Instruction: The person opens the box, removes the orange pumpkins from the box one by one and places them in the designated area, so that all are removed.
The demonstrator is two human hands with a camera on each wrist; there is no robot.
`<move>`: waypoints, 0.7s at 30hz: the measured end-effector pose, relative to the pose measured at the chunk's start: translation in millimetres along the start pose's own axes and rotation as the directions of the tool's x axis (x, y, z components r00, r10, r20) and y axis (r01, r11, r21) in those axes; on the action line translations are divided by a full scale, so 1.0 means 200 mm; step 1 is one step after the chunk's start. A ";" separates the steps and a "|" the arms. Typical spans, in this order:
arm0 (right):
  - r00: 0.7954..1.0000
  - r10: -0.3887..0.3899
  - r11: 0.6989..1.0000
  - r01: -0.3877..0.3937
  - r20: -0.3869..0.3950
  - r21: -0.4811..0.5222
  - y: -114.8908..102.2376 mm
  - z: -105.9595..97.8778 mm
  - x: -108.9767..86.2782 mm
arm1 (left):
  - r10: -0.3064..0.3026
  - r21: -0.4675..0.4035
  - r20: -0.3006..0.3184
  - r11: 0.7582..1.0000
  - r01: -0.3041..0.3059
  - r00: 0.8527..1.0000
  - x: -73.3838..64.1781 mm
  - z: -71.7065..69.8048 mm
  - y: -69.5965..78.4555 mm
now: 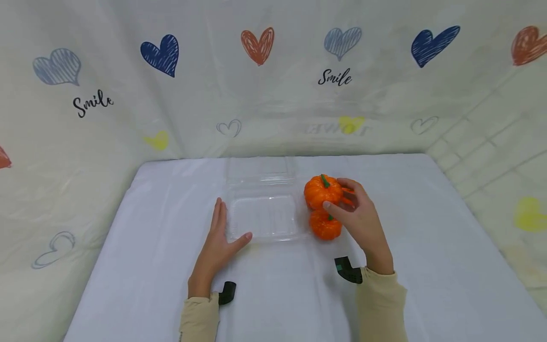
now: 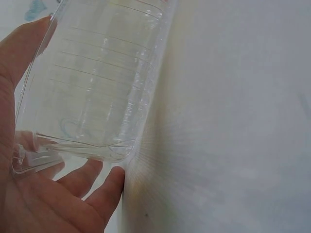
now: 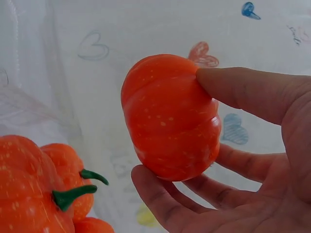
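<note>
My right hand (image 1: 358,218) holds a small orange pumpkin (image 3: 167,116) between the thumb and fingers. Lower left in the right wrist view are more pumpkins, one with a curved green stem (image 3: 73,196). The head view has one pumpkin (image 1: 318,191) at my fingers and another (image 1: 325,228) just in front; orange also shows between the fingers. Left of them lies a clear plastic container (image 1: 262,216), its lid (image 1: 260,171) folded back. My left hand (image 1: 215,247) rests against its near left corner, fingers straight along the left side, thumb at the front edge.
A white cloth covers the table (image 1: 149,228). Behind it hangs a pale curtain (image 1: 286,95) printed with hearts and lettering. Small black devices (image 1: 348,270) sit at both wrists, beside the beige sleeves (image 1: 380,308).
</note>
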State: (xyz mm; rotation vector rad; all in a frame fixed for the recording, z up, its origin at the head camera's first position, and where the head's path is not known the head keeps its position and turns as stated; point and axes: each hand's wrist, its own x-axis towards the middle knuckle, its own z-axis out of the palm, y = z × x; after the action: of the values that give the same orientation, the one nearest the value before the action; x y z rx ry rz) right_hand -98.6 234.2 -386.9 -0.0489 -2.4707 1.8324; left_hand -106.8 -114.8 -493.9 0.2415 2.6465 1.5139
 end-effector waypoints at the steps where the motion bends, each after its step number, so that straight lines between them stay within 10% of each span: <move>1: 1.000 0.003 1.000 -0.003 -0.005 -0.010 0.01 -0.02 0.00 | 0.002 0.004 0.000 1.000 -0.002 1.000 0.00 0.00 0.00; 21: 0.987 0.155 0.986 -0.157 -0.047 -0.054 0.19 -0.36 -0.04 | 0.012 -0.006 -0.003 1.000 -0.012 1.000 0.00 0.01 -0.01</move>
State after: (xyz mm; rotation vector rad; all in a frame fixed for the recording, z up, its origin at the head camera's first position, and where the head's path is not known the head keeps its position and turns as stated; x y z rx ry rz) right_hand -85.2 312.3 -402.5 -0.2890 -2.5565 1.7943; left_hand -106.6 -113.9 -496.8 0.2554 2.6472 1.5268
